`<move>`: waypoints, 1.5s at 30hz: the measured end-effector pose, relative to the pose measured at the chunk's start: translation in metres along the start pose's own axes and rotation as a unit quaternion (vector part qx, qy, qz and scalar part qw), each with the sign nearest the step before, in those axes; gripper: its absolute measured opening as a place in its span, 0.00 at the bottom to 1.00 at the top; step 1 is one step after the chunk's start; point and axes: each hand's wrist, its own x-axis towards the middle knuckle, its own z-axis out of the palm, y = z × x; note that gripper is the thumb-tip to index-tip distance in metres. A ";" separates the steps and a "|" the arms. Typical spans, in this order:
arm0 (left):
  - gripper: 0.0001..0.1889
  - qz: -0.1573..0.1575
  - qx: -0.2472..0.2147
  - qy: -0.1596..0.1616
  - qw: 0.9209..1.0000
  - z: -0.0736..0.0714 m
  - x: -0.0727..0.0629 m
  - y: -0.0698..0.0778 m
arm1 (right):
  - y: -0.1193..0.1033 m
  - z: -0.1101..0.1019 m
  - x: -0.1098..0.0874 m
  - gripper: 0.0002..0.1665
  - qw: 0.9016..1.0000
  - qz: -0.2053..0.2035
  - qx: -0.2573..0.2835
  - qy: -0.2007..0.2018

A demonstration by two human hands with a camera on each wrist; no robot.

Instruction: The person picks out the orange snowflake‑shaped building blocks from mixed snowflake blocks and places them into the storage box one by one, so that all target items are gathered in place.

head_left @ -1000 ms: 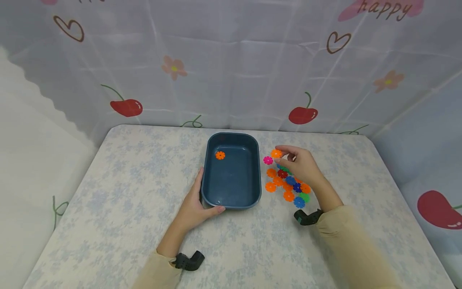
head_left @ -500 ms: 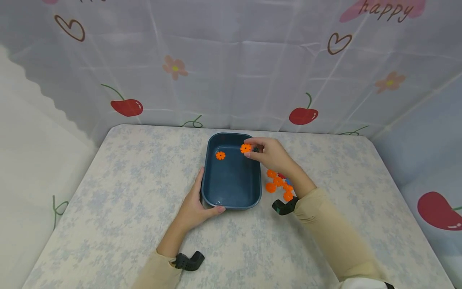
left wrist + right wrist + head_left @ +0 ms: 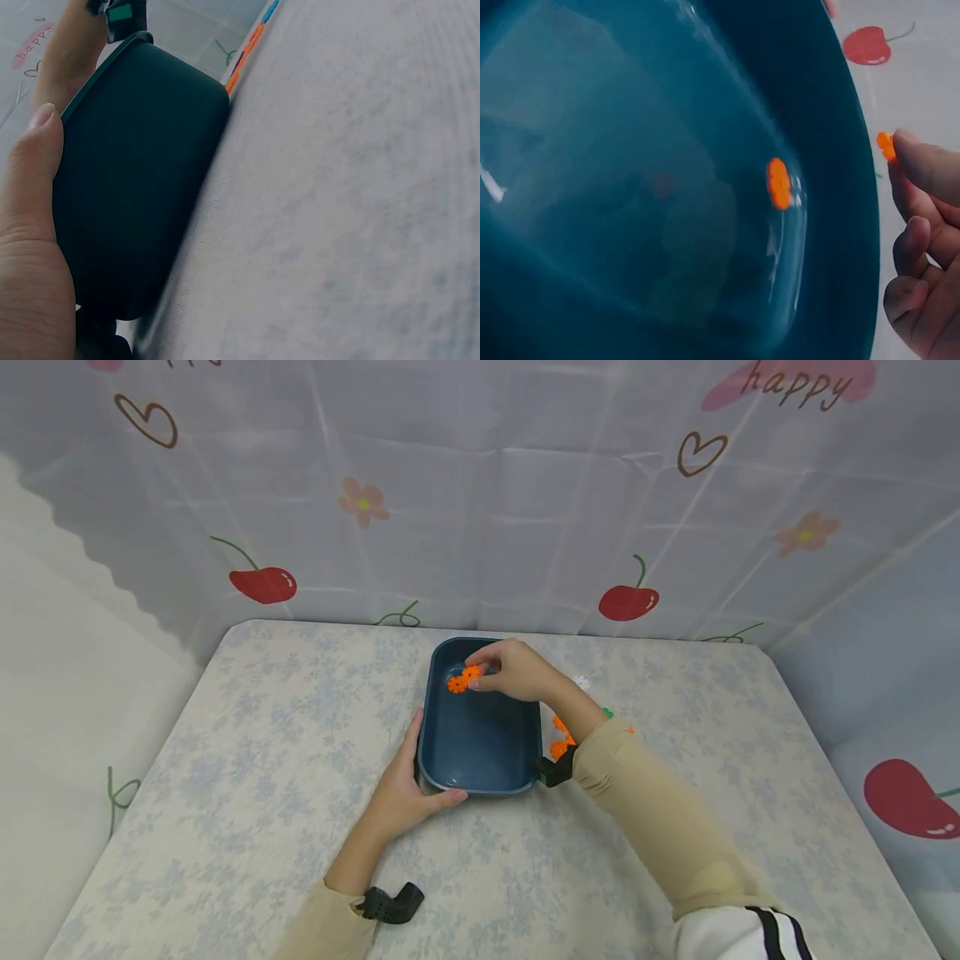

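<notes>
One left hand (image 3: 403, 789) grips the blue tray (image 3: 480, 743) at its near left corner, and inside we see an orange disc (image 3: 456, 685). Rightward, the right hand (image 3: 516, 671) pinches a second orange disc (image 3: 471, 673) over the tray; past the rim, we see more discs (image 3: 558, 750).

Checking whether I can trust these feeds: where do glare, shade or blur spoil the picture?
Head view: well lit, the blue tub crisp-edged; left wrist view: the tub's outer wall very dark, the tabletop soft and blurred; right wrist view: dim overall, with glare streaks inside the tub beside the loose orange disc.
</notes>
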 end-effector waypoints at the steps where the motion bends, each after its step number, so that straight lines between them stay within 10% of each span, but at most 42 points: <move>1: 0.67 0.001 0.000 0.000 1.000 0.000 0.000 0.000 | -0.001 0.002 0.004 0.25 1.000 0.000 -0.004 -0.008; 18: 0.67 0.014 -0.009 0.002 1.000 0.000 0.002 -0.003 | -0.013 0.029 0.034 0.23 0.995 0.054 -0.009 -0.082; 45: 0.67 -0.005 -0.002 -0.002 1.000 -0.003 0.002 0.002 | -0.001 0.045 0.041 0.20 0.990 0.061 -0.111 -0.063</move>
